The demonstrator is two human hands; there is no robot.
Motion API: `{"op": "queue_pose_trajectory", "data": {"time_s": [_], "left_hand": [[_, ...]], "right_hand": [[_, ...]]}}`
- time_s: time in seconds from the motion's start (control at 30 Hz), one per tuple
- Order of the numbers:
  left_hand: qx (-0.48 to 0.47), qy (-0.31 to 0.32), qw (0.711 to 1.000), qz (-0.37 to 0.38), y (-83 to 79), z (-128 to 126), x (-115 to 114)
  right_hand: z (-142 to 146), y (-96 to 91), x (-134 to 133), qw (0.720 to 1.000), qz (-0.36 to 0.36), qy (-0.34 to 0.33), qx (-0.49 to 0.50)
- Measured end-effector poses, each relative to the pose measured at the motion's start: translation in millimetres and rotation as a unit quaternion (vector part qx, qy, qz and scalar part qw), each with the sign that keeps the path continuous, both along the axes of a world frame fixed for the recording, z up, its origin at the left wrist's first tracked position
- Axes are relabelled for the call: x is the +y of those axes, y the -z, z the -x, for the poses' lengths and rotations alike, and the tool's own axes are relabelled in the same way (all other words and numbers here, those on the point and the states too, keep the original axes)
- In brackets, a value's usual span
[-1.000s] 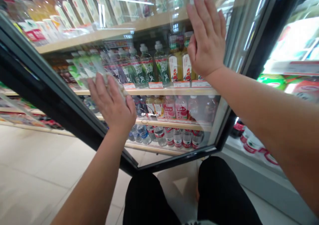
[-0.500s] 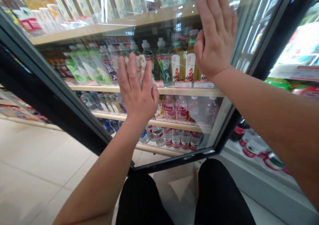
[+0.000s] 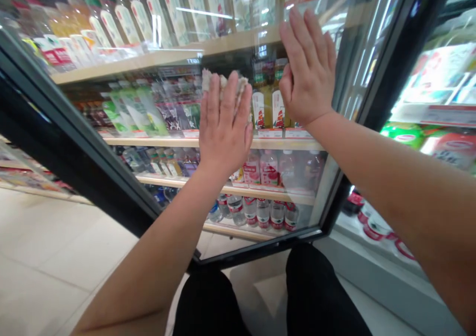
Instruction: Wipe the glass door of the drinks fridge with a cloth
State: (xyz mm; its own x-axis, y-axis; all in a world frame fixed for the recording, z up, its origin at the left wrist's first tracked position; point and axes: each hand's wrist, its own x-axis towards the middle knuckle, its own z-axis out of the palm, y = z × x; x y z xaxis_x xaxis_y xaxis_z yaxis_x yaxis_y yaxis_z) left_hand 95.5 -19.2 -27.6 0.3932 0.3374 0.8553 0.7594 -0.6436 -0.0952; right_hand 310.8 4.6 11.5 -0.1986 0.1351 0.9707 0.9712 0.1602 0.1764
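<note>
Under the fingers of my left hand (image 3: 225,130) a light, fuzzy cloth (image 3: 207,80) is pressed against the glass door (image 3: 260,250); its edges stick out above and beside the fingertips, and most of it is hidden. My right hand (image 3: 309,78) lies flat on the same pane, farther right and higher, fingers stretched and holding nothing. The door stands swung out in a black frame. Behind or through the glass, rows of drink bottles (image 3: 269,167) show on shelves.
My black-clad knees (image 3: 308,281) are just below the door's bottom edge. To the right, the fridge's open side holds packs and bottles (image 3: 375,224) above a grey base (image 3: 372,276). Pale floor tiles (image 3: 44,247) spread to the left, with more shelves beyond.
My left hand has slid right across the pane with the cloth. My right hand appears slightly lower and farther left, while the whole view has shifted a little.
</note>
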Motion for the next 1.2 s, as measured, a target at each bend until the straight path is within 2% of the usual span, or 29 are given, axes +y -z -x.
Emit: {"op": "queue_pose_trajectory", "data": {"time_s": [0.1,0.2,0.33,0.53,0.63,0.73,0.8,0.93,1.03,1.1,1.2], "left_hand": [[-0.001,-0.002,1.000,0.003,-10.4,14,3],[-0.068,-0.014,0.998,-0.009,-24.2,30,5],[-0.112,-0.021,0.993,-0.025,-23.4,34,8],[-0.075,-0.002,0.997,-0.029,-8.3,23,2],[-0.055,-0.018,0.998,-0.040,-11.0,24,-1],[-0.032,-0.031,0.998,-0.048,-16.6,26,2],[-0.022,-0.014,0.998,-0.049,-18.5,24,7],[0.012,0.024,0.997,-0.067,-14.2,8,15],[0.061,0.019,0.997,-0.039,-10.5,-3,11],[0.094,0.008,0.996,-0.002,-12.4,-5,3],[0.133,-0.058,0.988,0.049,-19.7,4,-7]], "right_hand": [[1,-0.7,-1,1.000,0.011,-0.002,0.004],[1,-1.5,1,1.000,0.017,-0.009,0.012],[1,-2.0,2,1.000,0.017,-0.014,0.011],[5,-2.8,-11,0.998,0.055,0.017,0.016],[6,-3.9,-18,0.996,0.083,0.010,0.026],[6,-4.8,-20,0.994,0.094,-0.045,0.043],[6,-4.9,-19,0.993,0.087,-0.071,0.043],[6,-3.2,-15,0.998,0.056,-0.032,0.022],[6,-1.8,-15,0.999,0.041,0.016,0.000],[4,-3.3,-16,0.999,0.039,0.016,-0.009],[-1,-10.4,-16,0.995,0.095,0.007,0.007]]}}
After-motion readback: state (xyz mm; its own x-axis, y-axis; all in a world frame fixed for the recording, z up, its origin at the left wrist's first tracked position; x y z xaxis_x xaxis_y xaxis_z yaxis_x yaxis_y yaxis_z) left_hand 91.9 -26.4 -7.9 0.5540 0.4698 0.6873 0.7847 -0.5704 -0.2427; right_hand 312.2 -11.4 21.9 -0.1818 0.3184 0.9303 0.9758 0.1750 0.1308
